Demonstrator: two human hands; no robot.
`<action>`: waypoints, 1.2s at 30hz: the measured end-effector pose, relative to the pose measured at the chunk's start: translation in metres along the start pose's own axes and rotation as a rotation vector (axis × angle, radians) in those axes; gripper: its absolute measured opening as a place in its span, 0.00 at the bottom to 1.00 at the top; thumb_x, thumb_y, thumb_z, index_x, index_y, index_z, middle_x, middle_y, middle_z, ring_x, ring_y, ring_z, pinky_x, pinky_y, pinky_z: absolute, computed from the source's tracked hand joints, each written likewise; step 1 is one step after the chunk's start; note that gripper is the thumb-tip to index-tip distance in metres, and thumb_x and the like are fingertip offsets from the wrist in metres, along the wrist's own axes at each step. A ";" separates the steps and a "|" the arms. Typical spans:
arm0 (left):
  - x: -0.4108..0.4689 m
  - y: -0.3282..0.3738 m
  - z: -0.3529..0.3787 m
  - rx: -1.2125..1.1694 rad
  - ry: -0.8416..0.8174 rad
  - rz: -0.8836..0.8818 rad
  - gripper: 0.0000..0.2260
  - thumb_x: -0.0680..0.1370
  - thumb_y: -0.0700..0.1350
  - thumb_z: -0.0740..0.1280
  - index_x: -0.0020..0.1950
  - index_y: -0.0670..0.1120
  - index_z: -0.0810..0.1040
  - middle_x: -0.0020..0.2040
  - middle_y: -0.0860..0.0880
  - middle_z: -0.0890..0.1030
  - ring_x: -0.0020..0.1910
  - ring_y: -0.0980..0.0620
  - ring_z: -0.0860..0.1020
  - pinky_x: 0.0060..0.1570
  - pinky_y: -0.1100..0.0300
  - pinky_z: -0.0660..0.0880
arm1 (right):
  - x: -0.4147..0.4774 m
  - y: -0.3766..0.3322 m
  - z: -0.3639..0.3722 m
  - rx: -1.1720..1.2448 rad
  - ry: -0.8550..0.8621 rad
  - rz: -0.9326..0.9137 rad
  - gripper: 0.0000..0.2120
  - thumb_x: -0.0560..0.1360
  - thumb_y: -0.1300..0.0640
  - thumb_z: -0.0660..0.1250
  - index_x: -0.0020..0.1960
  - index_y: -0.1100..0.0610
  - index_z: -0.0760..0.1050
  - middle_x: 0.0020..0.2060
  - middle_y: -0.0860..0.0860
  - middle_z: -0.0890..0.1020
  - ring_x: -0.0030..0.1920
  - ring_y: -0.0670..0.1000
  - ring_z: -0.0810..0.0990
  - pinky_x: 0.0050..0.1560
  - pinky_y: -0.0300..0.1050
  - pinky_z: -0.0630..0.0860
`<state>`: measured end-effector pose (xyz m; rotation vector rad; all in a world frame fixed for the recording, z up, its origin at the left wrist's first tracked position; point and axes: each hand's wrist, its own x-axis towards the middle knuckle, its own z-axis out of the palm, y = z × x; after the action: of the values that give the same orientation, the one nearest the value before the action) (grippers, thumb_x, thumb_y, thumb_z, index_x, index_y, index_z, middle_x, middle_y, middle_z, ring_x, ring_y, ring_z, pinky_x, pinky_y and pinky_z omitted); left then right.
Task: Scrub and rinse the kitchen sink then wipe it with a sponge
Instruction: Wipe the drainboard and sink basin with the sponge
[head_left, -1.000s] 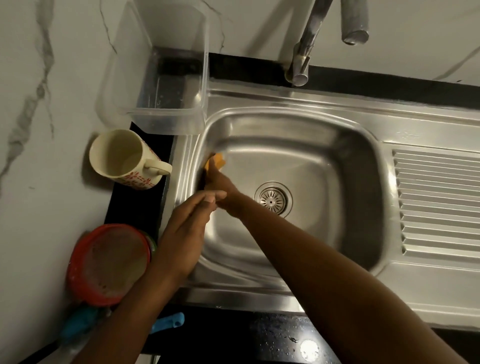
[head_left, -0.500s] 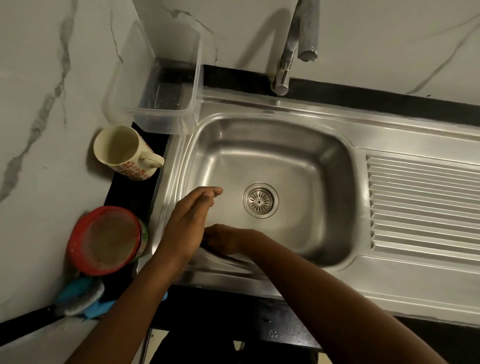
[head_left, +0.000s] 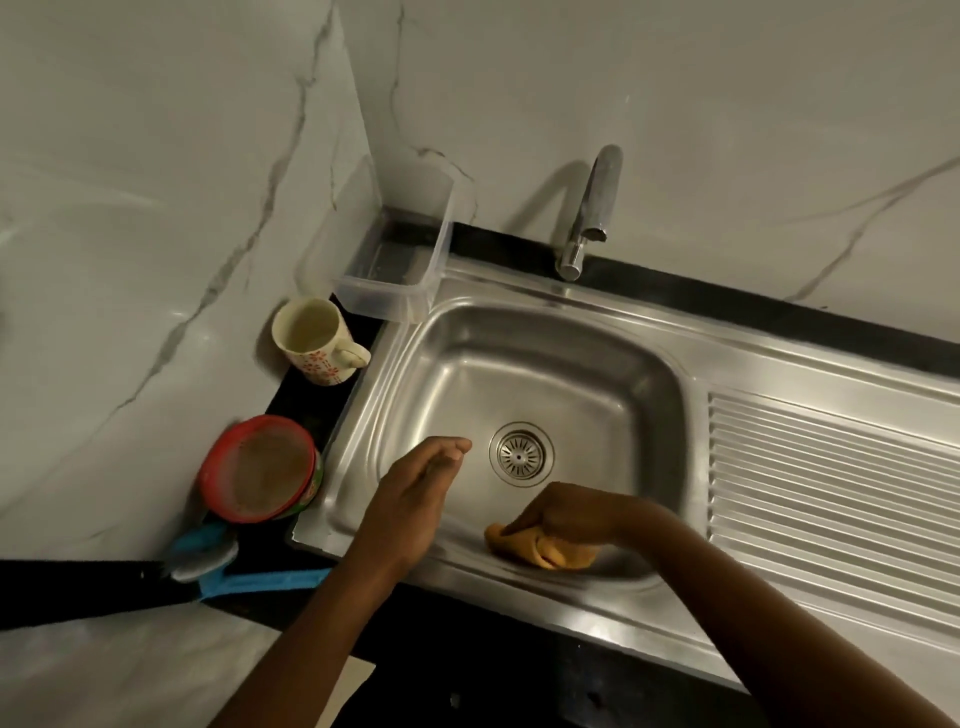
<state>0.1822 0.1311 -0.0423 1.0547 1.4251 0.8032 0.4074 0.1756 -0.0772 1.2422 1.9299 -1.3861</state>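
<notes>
sink (head_left: 545, 364) holds sponge (head_left: 545, 552) | right hand (head_left: 566, 512) grip clutches it | left hand (head_left: 415, 493) grip relaxed

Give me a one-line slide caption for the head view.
Right hand holds an orange sponge against the near wall of the steel sink while the left hand hovers open.

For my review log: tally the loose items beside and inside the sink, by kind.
Clear plastic container: 1
Mug: 1
Red bowl: 1
Blue brush: 1
Orange sponge: 1
Total: 5
</notes>
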 end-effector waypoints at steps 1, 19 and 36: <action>-0.003 -0.001 0.000 0.001 -0.005 -0.010 0.15 0.75 0.60 0.64 0.58 0.59 0.83 0.58 0.62 0.84 0.62 0.61 0.80 0.70 0.52 0.74 | -0.010 0.001 -0.004 0.090 0.044 0.004 0.21 0.83 0.61 0.57 0.69 0.47 0.81 0.67 0.48 0.82 0.66 0.53 0.79 0.68 0.46 0.74; -0.030 0.037 0.004 -0.481 -0.260 -0.153 0.19 0.83 0.54 0.67 0.71 0.47 0.79 0.67 0.41 0.82 0.66 0.38 0.81 0.68 0.40 0.74 | -0.084 -0.048 0.018 1.776 0.284 -0.366 0.20 0.80 0.57 0.61 0.70 0.54 0.80 0.64 0.59 0.83 0.56 0.60 0.86 0.50 0.54 0.85; 0.018 0.039 -0.044 -0.011 -0.059 0.070 0.31 0.74 0.41 0.78 0.73 0.60 0.75 0.60 0.51 0.84 0.50 0.50 0.86 0.47 0.48 0.85 | -0.031 -0.098 0.009 1.602 0.596 -0.265 0.16 0.84 0.56 0.64 0.70 0.55 0.76 0.63 0.57 0.84 0.62 0.60 0.84 0.58 0.63 0.82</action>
<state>0.1456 0.1660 -0.0077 1.1157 1.3392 0.8230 0.3370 0.1461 -0.0080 2.2081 0.9302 -3.1926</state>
